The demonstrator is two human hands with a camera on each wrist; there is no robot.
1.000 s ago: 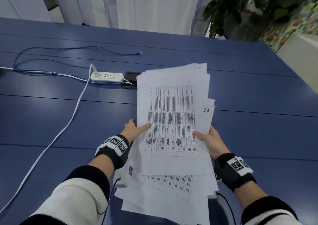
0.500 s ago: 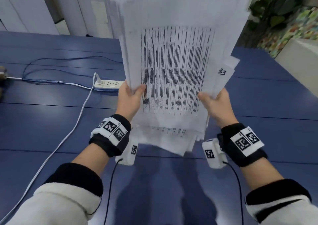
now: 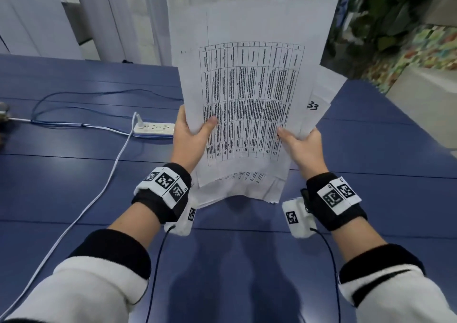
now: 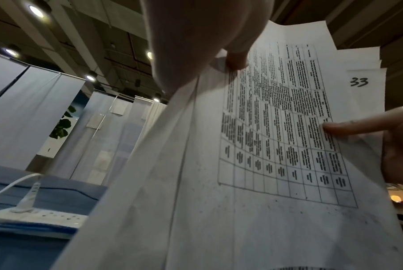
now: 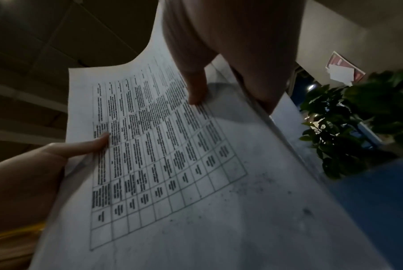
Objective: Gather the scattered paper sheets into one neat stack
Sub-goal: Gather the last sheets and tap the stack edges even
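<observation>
A loose bundle of white paper sheets (image 3: 249,95) stands nearly upright above the blue table (image 3: 74,179), its lower edges uneven and off the surface. The front sheet carries a printed grid; a sheet marked "33" juts out at the right. My left hand (image 3: 190,137) grips the bundle's left edge, thumb on the front. My right hand (image 3: 300,144) grips the right edge the same way. In the left wrist view my left hand (image 4: 235,60) pinches the paper sheets (image 4: 265,164). In the right wrist view my right hand (image 5: 195,95) presses a thumb on the paper sheets (image 5: 172,164).
A white power strip (image 3: 154,128) lies on the table just left of the bundle, with a white cable (image 3: 81,214) running toward the near left edge and blue cables (image 3: 81,97) looping behind. A leafy plant (image 3: 376,18) stands at the back right.
The bundle has gone from lying low and flat over the table to standing upright between both hands, then dropped slightly and tilted; the head view shifted with it.
</observation>
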